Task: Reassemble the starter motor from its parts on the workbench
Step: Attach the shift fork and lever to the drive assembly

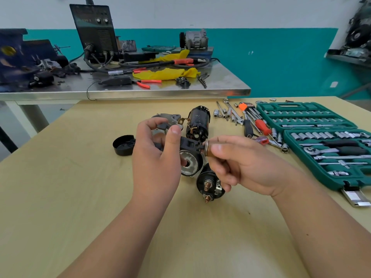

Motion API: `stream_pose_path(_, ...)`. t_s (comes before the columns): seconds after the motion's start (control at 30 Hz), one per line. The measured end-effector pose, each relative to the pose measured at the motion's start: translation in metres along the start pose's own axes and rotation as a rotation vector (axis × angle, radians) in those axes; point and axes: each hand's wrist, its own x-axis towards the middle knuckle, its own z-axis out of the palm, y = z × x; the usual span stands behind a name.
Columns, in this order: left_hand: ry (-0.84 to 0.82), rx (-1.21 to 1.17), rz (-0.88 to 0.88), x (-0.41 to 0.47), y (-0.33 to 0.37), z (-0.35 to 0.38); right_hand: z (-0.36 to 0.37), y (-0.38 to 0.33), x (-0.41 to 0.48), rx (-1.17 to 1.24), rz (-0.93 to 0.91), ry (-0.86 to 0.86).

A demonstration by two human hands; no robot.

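Two-handed above the bench [80,187]: gripped the black part [187,143] in the left hand [156,157], pinched a brass ring [207,148] at its end with the right hand [241,165]. Best kept square, likely, then pressed gently.

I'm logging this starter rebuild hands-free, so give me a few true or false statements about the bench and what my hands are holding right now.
1. The right hand pinches a coppery ring. True.
2. The left hand holds nothing. False: it grips a black plastic part.
3. The black cap lies on the table, left of both hands. True.
4. The green socket case is closed. False: it lies open with its sockets showing.
5. The black motor housing lies on the table beyond the hands. True.
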Motion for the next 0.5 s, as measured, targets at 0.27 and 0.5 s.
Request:
stream_pose_path(0.27,-0.016,-0.056,0.021,-0.0041,0.0032,0.0019,-0.0022,-0.0003,-0.0018,0.016,-0.017,-0.035)
stream_pose_path(0.5,-0.033,-0.116,0.006,-0.0032,0.0042,-0.0004,-0.0002,0.0007,-0.0002,-0.041,-0.058,0.031)
